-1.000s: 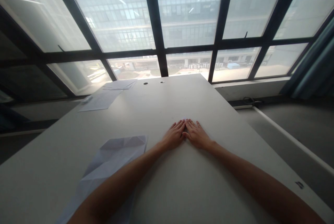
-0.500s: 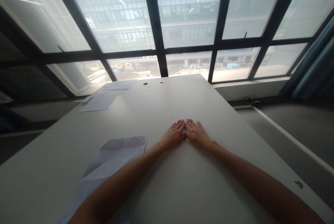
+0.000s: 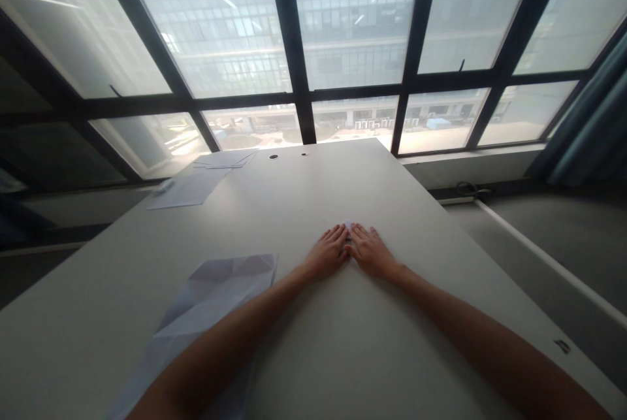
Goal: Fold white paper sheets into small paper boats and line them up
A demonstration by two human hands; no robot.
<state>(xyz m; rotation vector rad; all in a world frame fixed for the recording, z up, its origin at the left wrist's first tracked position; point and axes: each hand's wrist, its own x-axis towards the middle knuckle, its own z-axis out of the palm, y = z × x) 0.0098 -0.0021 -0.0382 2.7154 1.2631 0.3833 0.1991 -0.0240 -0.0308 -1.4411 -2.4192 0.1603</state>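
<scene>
Noting a small pale lavender-white piece of paper (image 3: 348, 226) on the matte white desk (image 3: 304, 194), seen only as a narrow sliver between the bare left hand (image 3: 326, 254) and bare right hand (image 3: 371, 255); mostly covered, full outline impossible to tell. Grip unclenched on both sides: palms down, fingers extended and angled inward, laid over rather than grasping. Partly hidden by the left forearm (image 3: 235, 345), a large creased white paper sheet (image 3: 215, 296). Toward the far left corner, flat white papers (image 3: 191, 186), overlapping. Near the right edge, a small dark mark (image 3: 562, 346), too blurred to read.
</scene>
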